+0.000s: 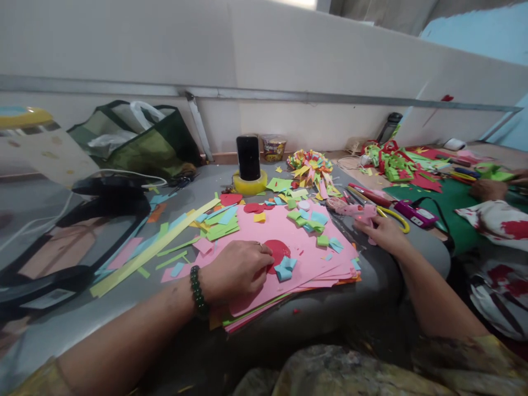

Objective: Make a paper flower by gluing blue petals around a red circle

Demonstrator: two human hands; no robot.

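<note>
My left hand, with a green bead bracelet at the wrist, rests on a stack of pink paper. Its curled fingertips press at the left edge of a red paper circle; whether they pinch it is hidden. A folded light-blue paper piece lies on the circle's lower right part. My right hand is wrapped round the handle of a pink glue gun, whose front points left, at the right of the stack. Green and blue folded pieces lie on the pink sheet between the hands.
Behind the stack stand a phone on a yellow tape roll, a cup and a paper rosette. Yellow-handled scissors lie by my right hand. Paper strips spread leftward. Another person's hand shows at right.
</note>
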